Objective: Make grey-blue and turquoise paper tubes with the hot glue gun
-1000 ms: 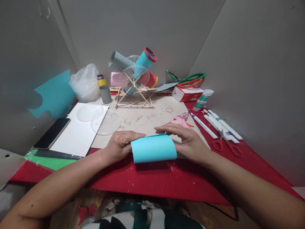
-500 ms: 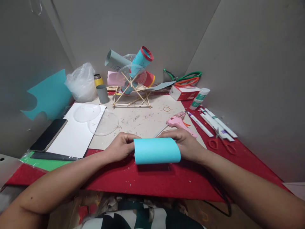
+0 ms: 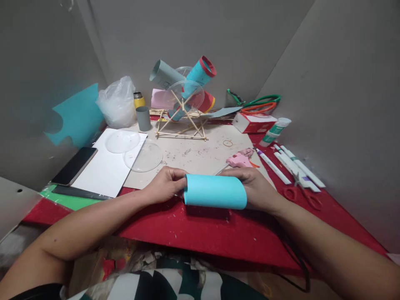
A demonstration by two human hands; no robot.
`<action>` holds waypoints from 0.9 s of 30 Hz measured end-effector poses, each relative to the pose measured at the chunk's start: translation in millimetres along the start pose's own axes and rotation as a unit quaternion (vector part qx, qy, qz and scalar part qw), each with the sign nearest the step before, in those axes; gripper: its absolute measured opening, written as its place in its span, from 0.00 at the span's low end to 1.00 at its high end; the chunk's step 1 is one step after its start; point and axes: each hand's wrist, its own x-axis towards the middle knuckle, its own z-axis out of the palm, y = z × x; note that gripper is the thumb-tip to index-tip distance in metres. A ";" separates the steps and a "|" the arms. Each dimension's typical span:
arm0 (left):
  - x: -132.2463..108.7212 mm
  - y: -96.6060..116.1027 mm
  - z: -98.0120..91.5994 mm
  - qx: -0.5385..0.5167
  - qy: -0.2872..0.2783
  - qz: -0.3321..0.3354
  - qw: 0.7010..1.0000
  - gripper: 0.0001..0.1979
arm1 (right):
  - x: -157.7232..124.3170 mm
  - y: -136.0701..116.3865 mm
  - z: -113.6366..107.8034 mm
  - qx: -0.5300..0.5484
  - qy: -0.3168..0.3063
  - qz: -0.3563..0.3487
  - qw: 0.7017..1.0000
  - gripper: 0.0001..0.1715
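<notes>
A light-blue paper rolled into a tube (image 3: 215, 191) lies crosswise between my hands, above the front of the red table. My left hand (image 3: 167, 183) pinches its left end with thumb and fingers. At the right end my right hand (image 3: 254, 186) grips the paper, its fingertips partly hidden behind the roll. Just beyond the right hand rests a pink glue gun (image 3: 240, 159). Farther back stands a wheel-like model (image 3: 183, 104) of wooden sticks and clear plastic discs, with coloured paper tubes between the discs.
On the left are a phone (image 3: 75, 166), white paper (image 3: 103, 177), clear discs (image 3: 143, 156), a grey paper tube (image 3: 143, 118) and a plastic bag (image 3: 116, 102). To the right lie red-handled scissors (image 3: 301, 191), several markers (image 3: 273, 166) and a red-white box (image 3: 254, 123).
The whole scene has shifted right in view as the camera turned slightly left. Both hands keep hold of the rolled paper, whose pose is nearly the same.
</notes>
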 end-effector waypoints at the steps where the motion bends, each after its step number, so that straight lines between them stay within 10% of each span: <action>1: 0.1 -1.1 -0.2 -0.004 -0.001 -0.002 1.000 0.11 | -0.2 0.3 0.3 -0.004 0.000 0.000 1.000 0.09; 27: 0.6 -15.0 -6.1 0.015 0.015 0.028 0.999 0.10 | 1.3 -11.9 12.1 -0.020 -0.051 0.028 0.998 0.12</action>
